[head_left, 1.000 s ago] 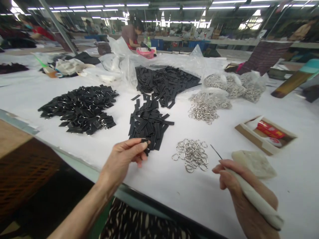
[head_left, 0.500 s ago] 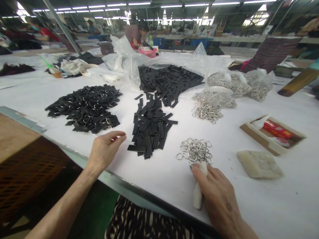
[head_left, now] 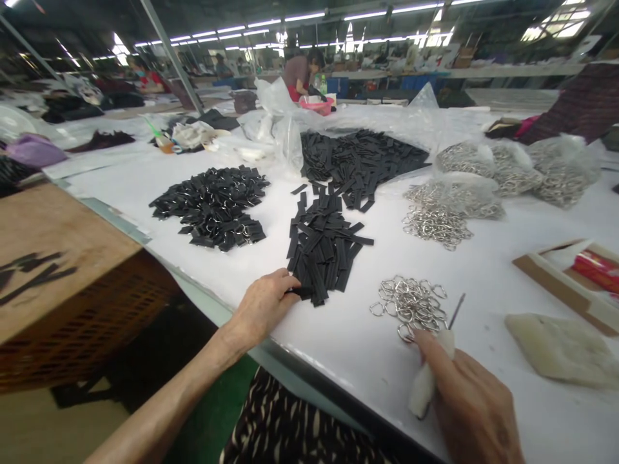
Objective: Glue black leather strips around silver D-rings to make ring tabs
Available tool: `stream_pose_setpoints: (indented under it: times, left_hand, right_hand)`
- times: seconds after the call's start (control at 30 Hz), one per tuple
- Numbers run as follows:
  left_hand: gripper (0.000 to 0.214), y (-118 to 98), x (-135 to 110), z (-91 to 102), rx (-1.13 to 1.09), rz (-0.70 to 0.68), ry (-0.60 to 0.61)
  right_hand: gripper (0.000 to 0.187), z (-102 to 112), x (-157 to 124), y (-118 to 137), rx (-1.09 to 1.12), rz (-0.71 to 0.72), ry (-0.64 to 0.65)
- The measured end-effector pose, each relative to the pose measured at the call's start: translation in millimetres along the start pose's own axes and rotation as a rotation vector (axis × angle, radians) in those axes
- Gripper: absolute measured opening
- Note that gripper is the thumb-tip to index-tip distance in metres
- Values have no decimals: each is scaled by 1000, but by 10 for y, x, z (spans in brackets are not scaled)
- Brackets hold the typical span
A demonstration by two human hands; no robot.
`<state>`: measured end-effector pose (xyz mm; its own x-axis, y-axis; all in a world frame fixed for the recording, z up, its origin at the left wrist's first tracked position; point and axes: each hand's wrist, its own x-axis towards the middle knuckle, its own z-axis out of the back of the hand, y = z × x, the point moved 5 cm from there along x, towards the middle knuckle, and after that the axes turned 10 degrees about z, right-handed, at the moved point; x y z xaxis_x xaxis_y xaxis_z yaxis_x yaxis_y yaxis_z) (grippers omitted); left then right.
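A long workshop lit by rows of strip lights (head_left: 304, 17), with a co-worker (head_left: 296, 72) behind a pink basin (head_left: 316, 106) in the background. A broad tabletop (head_left: 338, 351), smooth and white, carries a big heap of flat, matte black strips (head_left: 358, 160) and, to its left, a heap of black pieces fitted with shiny rings (head_left: 213, 207). On the right, clear, crinkled plastic bags (head_left: 512, 164) bulge with silvery metal; nearer lies a pale, waxy-looking block (head_left: 561, 348). The left hand (head_left: 265, 299) is closed on one black strip (head_left: 304, 292) – pinched at the near edge of a smaller strip pile (head_left: 326, 245). The right hand (head_left: 474, 386) wraps a slim tool (head_left: 420, 388), pale-handled with a thin metal tip, its fingertips at the near edge of a loose ring cluster (head_left: 416, 301) – whether they grip a ring, I cannot tell
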<state>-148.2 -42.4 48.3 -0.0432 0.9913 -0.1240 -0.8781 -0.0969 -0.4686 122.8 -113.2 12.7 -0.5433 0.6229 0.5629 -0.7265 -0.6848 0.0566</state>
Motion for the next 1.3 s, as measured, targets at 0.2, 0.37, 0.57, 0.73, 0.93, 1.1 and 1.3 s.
stream_pose_setpoints:
  times: [0.2,0.37,0.57,0.73,0.93,1.1,1.3]
  left_hand:
    - [14,-118,-116,-78,-597,214,274]
    - [16,-461,-178,-415,-908,241,607]
    - [13,-814,-241,-686,-1046,198,724]
    - [13,-905,-306,-765,-989,280,739]
    - [14,-920,-309,-816,-951,251,809]
    - [15,-869,-284,-829,-853,210,787]
    - [21,-828,-270,-699,-558,-14,563]
  right_hand:
    - [13,203,180,-19,374,-476,-184]
    - [2,284,500,27,610,-598,-250]
    - [3,229,610,-38,655,-653,-201]
    - [4,191,569,-98,565,-652,-135]
    - [3,144,577,-132,620,-657,3]
    - [4,114,612,-129,581,-656,173]
    - [12,150,712,-69,591,-499,258]
